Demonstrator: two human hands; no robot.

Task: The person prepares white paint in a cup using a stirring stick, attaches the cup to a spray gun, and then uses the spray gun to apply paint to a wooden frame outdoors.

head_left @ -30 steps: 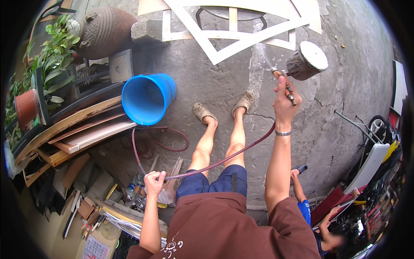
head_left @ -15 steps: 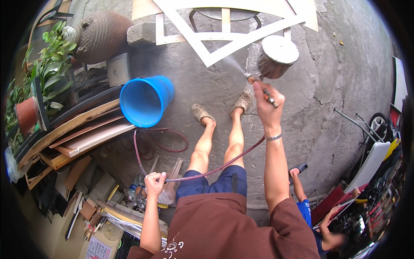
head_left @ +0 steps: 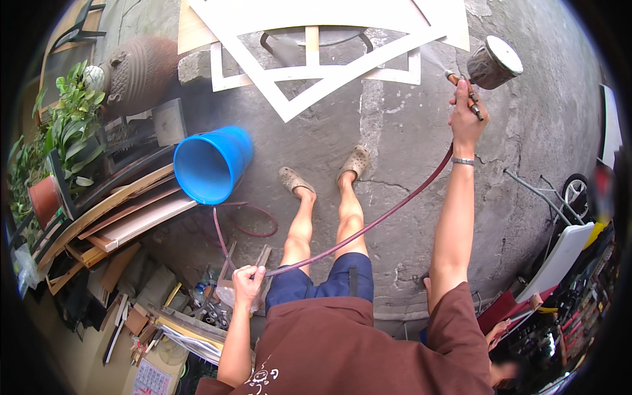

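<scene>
My right hand (head_left: 469, 122) is closed round a spray gun (head_left: 463, 89) with a paint-smeared cup (head_left: 495, 62) on it. A pale mist leaves its nozzle toward the white frame (head_left: 342, 74), whose corner points at me. The frame lies over other pale wooden pieces (head_left: 237, 81) on a dark stand. Down by my left thigh, my left hand (head_left: 247, 283) grips a dark red hose (head_left: 355, 232). That hose sags across my legs and rises to the right wrist; its other side drops to a loop on the ground.
To the left stand a blue bucket (head_left: 209, 168), stacked boards (head_left: 141, 220), a large clay pot (head_left: 135, 69) and a plant (head_left: 76, 122). At right are a cart with a wheel (head_left: 575, 191) and a white panel (head_left: 559, 257). Part of another person shows low right.
My right hand has carried the spray gun right and slightly up, along the frame's right edge. The view has shifted, with the frame lower and farther left. The left hand still holds the hose.
</scene>
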